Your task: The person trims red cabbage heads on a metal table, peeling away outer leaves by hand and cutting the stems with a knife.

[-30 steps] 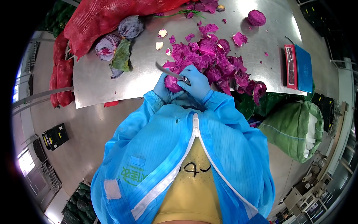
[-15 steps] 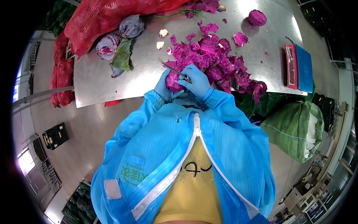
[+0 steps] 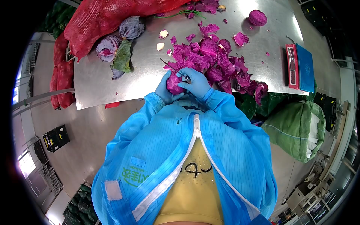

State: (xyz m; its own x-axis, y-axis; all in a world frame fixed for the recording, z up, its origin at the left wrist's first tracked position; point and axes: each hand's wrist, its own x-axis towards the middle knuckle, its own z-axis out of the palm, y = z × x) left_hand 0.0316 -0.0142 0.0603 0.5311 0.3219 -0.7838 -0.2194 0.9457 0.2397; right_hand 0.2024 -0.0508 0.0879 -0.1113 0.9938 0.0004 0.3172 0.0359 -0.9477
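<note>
At the near edge of the metal table [image 3: 144, 75], my left hand [image 3: 163, 89], in a blue glove, is wrapped round the left side of a red cabbage [image 3: 174, 83]. A knife [image 3: 169, 66] with a thin blade is gripped in my right hand [image 3: 196, 82], also gloved. Its blade points up and to the left, above the cabbage, and the right thumb rests against the cabbage. Just beyond my hands lies a heap of purple cabbage leaves [image 3: 210, 52]. Fingers partly hide the knife handle.
A red mesh sack [image 3: 101, 22] lies at the far left, with two dull purple cabbages [image 3: 131, 27] beside it. Another peeled cabbage [image 3: 258, 17] sits at the back right. Red and blue folders [image 3: 303, 67] stand at the right edge. A green sack [image 3: 294, 129] is below.
My right hand and the knife have shifted slightly left and down over the cabbage. My left hand still holds the cabbage in nearly the same place.
</note>
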